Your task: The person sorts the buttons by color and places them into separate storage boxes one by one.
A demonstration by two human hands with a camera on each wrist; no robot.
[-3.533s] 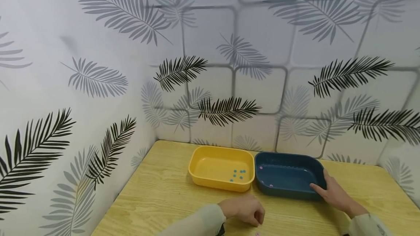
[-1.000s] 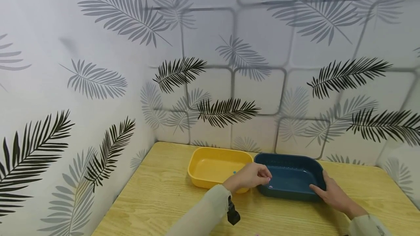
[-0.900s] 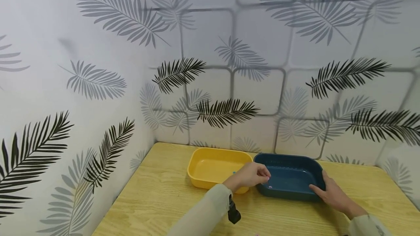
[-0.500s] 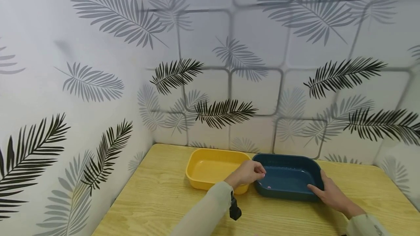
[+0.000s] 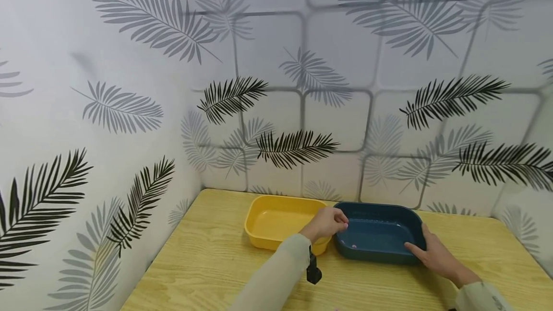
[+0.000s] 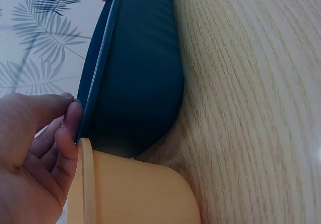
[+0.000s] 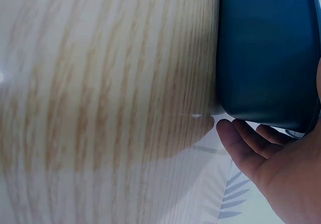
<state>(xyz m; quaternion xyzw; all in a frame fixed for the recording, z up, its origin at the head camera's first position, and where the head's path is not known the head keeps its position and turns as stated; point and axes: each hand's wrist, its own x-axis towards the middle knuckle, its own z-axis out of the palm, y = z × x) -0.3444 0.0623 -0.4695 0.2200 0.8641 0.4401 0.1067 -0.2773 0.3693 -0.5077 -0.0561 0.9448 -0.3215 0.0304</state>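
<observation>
My left hand is over the adjoining ends of the yellow tray and the dark blue tray, thumb and forefinger pinched together. A small pink round piece shows at its fingertips; in the left wrist view the fingers hide it. Another pink piece lies inside the blue tray near its left front. My right hand grips the blue tray's right end, thumb over the rim and fingers along the outer wall. The left hand and sleeve cover the yellow tray's right part.
Both trays stand side by side on a wood-grain table, near the leaf-patterned wall behind. At the bottom edge of the head view a bit of pink shows on the table. A black wrist camera hangs below the left sleeve.
The left hand has risen from the table in front to the trays, then shifted slightly left and away with the pink piece. The right hand keeps its grip on the blue tray.
</observation>
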